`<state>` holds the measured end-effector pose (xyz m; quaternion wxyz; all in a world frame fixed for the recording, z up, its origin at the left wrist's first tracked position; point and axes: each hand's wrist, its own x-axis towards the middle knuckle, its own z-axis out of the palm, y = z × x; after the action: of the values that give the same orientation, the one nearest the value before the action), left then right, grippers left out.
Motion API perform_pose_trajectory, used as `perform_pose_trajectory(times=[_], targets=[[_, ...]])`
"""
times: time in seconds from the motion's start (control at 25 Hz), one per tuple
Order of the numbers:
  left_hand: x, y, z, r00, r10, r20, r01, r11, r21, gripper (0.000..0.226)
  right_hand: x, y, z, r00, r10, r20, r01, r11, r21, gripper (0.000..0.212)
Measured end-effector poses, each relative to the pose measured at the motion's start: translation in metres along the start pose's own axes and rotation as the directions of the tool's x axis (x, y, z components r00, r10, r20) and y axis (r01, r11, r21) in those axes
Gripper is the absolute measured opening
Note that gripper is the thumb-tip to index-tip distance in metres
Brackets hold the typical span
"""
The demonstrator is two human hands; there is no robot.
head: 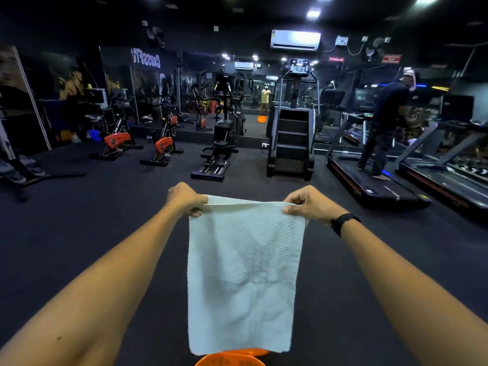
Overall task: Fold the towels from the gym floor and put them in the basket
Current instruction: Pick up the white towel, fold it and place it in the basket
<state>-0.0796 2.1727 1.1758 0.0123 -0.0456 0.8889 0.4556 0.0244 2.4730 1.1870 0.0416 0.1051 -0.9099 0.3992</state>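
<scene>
Towel: a white towel (243, 276) hangs flat in mid-air at arm's length, its top edge stretched level between both hands, its bottom edge just above the basket.
Left hand: the left hand (184, 198) pinches the top left corner, fingers curled round the cloth, thumb under the edge.
Right hand: the right hand (307, 203) pinches the top right corner, thumb and forefinger closed on the edge; a black band (343, 223) sits on the wrist.
Basket: an orange basket (229, 359) shows at the bottom of the view, partly hidden by the towel.
Floor: dark matting (92, 204) runs under it all.
Equipment: two orange bikes (137, 143) stand far left, a stepper (291, 138) straight ahead, treadmills (390, 180) to the right.
Other person: a person (383, 128) in dark clothes stands on a treadmill.
Mirror wall: the far wall reflects a figure in yellow (264, 100); detail too small to tell.
</scene>
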Motion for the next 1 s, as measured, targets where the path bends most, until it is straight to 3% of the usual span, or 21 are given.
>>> perform_pose_trajectory(times=[0.12, 0.24, 0.4, 0.52, 0.64, 0.76, 0.84, 0.92, 1.0], targets=[[0.003, 0.006, 0.006, 0.993, 0.091, -0.079, -0.103, 0.981, -0.167, 0.019, -0.007, 0.015, -0.004, 0.996, 0.083, -0.034, -0.082, 0.996, 0.021, 0.007], [0.002, 0.021, 0.015, 0.976, 0.111, -0.186, -0.167, 0.934, -0.317, 0.014, -0.010, 0.019, -0.002, 0.981, 0.192, -0.008, -0.191, 0.973, -0.130, 0.007], [0.002, 0.034, 0.016, 0.979, 0.069, -0.193, -0.159, 0.853, -0.498, 0.015, -0.009, 0.017, 0.006, 0.963, 0.269, -0.032, -0.266, 0.920, -0.288, 0.021], [0.003, 0.033, 0.007, 0.987, 0.015, -0.162, -0.112, 0.785, -0.609, 0.028, -0.006, 0.016, 0.007, 0.959, 0.276, -0.064, -0.283, 0.935, -0.214, 0.020], [0.001, 0.029, -0.001, 0.988, -0.016, -0.152, -0.089, 0.751, -0.655, 0.025, -0.003, 0.014, 0.004, 0.952, 0.267, -0.151, -0.276, 0.960, -0.044, 0.019], [0.000, 0.017, -0.011, 0.983, 0.146, -0.107, -0.181, 0.808, -0.561, 0.006, -0.002, 0.017, 0.003, 0.939, 0.250, -0.238, -0.210, 0.961, 0.181, 0.013], [0.000, 0.007, -0.016, 0.952, 0.300, -0.068, -0.306, 0.899, -0.314, 0.027, 0.000, 0.023, 0.002, 0.916, 0.223, -0.333, -0.129, 0.951, 0.282, 0.012], [-0.002, 0.002, -0.016, 0.910, 0.396, -0.123, -0.405, 0.912, -0.058, 0.023, 0.003, 0.027, 0.002, 0.879, 0.197, -0.434, -0.059, 0.949, 0.311, 0.012], [-0.003, -0.002, -0.015, 0.906, 0.400, -0.138, -0.412, 0.907, -0.081, 0.012, 0.004, 0.027, 0.004, 0.858, 0.196, -0.475, -0.003, 0.926, 0.377, 0.012]])
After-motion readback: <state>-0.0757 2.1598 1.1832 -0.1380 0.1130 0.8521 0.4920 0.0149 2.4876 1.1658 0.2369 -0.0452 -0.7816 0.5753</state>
